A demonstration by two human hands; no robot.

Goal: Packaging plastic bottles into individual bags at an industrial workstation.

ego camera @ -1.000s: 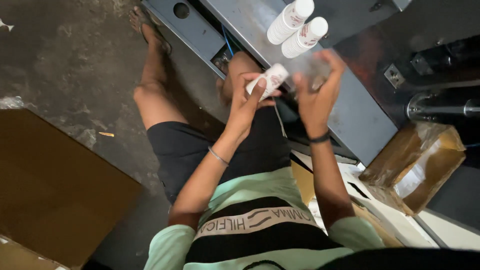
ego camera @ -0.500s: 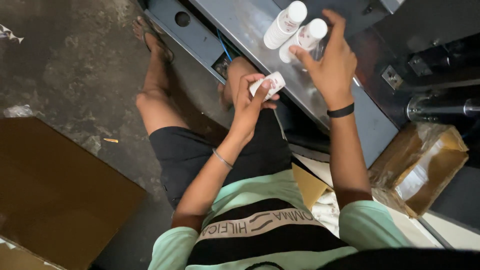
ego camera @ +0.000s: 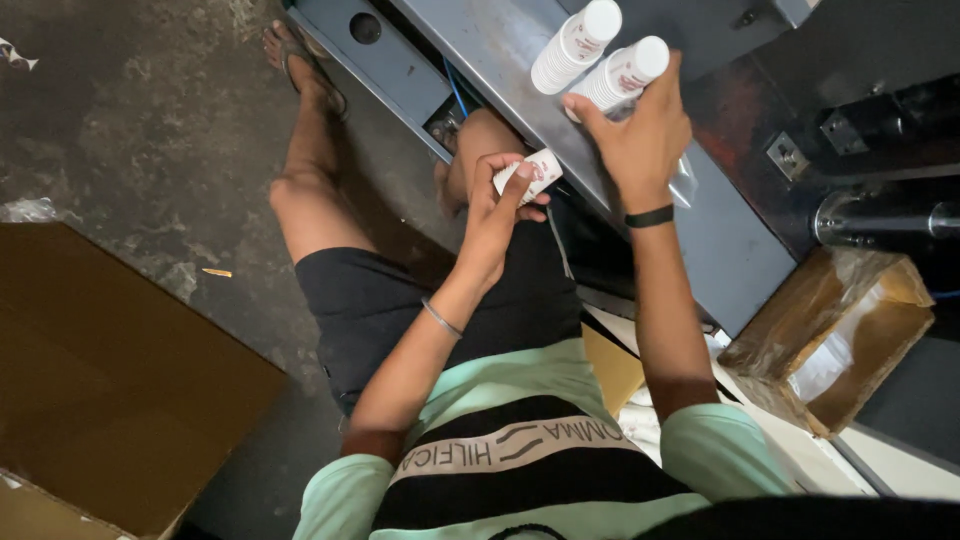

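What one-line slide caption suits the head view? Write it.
Seated at a grey metal machine bed, left hand holds a small white bottle while right hand grips another white bottle.

Three white printed paper-cup stacks (ego camera: 529, 174) (ego camera: 620, 76) (ego camera: 576, 45): one held, two lying on the ledge.

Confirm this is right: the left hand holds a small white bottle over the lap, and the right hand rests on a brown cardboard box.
Not quite. The head view shows the right hand on a white bottle lying on the grey metal ledge, not on a box. The left hand does hold a small white bottle.
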